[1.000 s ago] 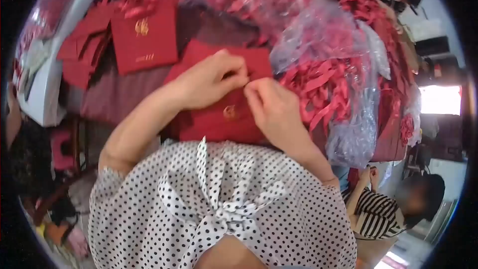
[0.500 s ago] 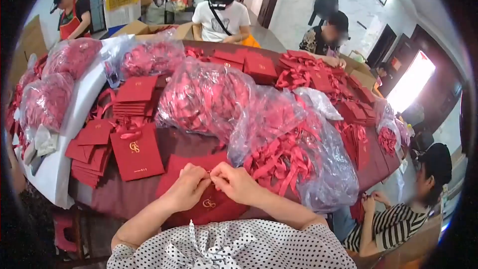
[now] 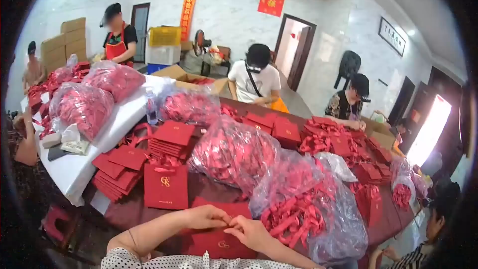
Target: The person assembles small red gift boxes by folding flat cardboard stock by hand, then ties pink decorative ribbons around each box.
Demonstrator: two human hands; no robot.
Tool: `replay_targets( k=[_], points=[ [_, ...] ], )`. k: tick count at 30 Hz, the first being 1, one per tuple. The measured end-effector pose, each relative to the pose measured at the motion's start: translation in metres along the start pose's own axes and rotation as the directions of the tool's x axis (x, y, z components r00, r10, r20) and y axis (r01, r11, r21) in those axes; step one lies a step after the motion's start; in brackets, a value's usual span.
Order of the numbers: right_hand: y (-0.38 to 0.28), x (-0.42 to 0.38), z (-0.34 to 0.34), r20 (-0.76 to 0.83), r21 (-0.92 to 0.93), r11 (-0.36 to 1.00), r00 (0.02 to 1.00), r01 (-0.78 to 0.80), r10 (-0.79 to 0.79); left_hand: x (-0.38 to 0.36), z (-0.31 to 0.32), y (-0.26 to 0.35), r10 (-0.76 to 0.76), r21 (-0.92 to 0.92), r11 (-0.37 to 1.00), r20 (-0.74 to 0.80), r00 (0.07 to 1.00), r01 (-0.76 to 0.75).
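Both of my hands meet above a red paper bag [image 3: 222, 250] with gold lettering, low in the view at the table's near edge. The fingers of my left hand [image 3: 208, 217] are pinched at the bag's upper part. My right hand [image 3: 245, 231] pinches close beside it; what lies between the fingertips is too small to make out. Just beyond stands another red bag [image 3: 166, 186] with gold print and ribbon. To my right, an open plastic bag of red ribbons [image 3: 294, 219] lies near my right hand.
Stacks of red bags [image 3: 117, 174] lie to the left, with more red bags [image 3: 172, 137] behind. Filled plastic bags [image 3: 234, 152] cross the middle. A white-covered surface [image 3: 74, 169] is at left. Several people sit or stand around the table.
The head view has tilted up and turned left, so table and hands appear lower and more wall shows. Both hands remain together over the bag, fingers slightly shifted.
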State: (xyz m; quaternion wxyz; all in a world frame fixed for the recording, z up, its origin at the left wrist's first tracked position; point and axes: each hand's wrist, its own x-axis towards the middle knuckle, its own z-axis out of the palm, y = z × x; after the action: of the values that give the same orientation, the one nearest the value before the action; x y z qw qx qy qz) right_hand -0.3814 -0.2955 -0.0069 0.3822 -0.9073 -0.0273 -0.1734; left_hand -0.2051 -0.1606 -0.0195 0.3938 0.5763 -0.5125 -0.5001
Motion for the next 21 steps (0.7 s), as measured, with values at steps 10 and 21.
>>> replay_targets(
  k=[10,21],
  points=[
    [0.009,-0.009,0.001,0.009,0.076,0.994,0.997,-0.075,0.074,0.019,0.009,0.0,0.302,0.384,0.868,0.091,0.949,-0.314],
    [-0.005,-0.001,-0.005,0.05,-0.184,0.977,0.992,-0.106,0.117,-0.004,0.009,0.017,0.517,0.804,0.515,-0.014,0.856,-0.298]
  ],
)
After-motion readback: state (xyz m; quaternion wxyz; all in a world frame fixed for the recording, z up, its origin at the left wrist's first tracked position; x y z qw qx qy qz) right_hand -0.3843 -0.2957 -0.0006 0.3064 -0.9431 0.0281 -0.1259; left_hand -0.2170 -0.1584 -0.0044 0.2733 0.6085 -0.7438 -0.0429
